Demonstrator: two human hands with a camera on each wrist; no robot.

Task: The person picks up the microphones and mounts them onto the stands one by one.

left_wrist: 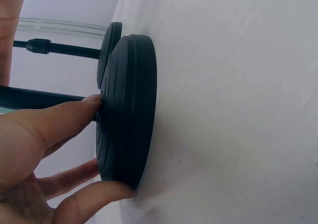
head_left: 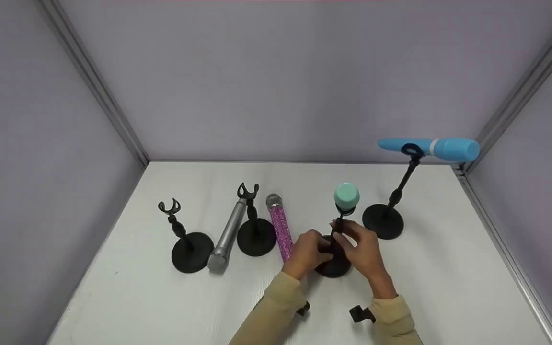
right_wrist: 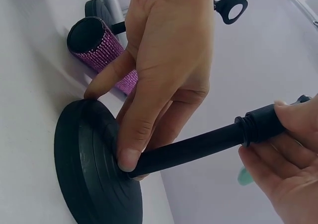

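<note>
A black microphone stand with a round base (head_left: pixel 334 269) stands before me, a mint-green microphone (head_left: pixel 346 195) in its clip with the head toward me. My left hand (head_left: pixel 308 251) pinches the foot of the stand's pole (right_wrist: pixel 194 152), another finger touching the base's rim. Higher up, my right hand (head_left: pixel 363 247) holds the ribbed collar (right_wrist: pixel 261 122) between thumb and fingers. Left of these hands lies a pink glittery microphone (head_left: pixel 281 227), its lower end hidden behind the left hand in the head view.
At right, a blue microphone (head_left: pixel 453 148) lies sideways in a taller stand (head_left: pixel 384 221). Two shorter stands, one at far left (head_left: pixel 192 254) and one nearer the middle (head_left: pixel 257 237), have bare clips. Between them lies a silver microphone (head_left: pixel 228 232). Grey walls enclose the white table (head_left: pixel 151 306).
</note>
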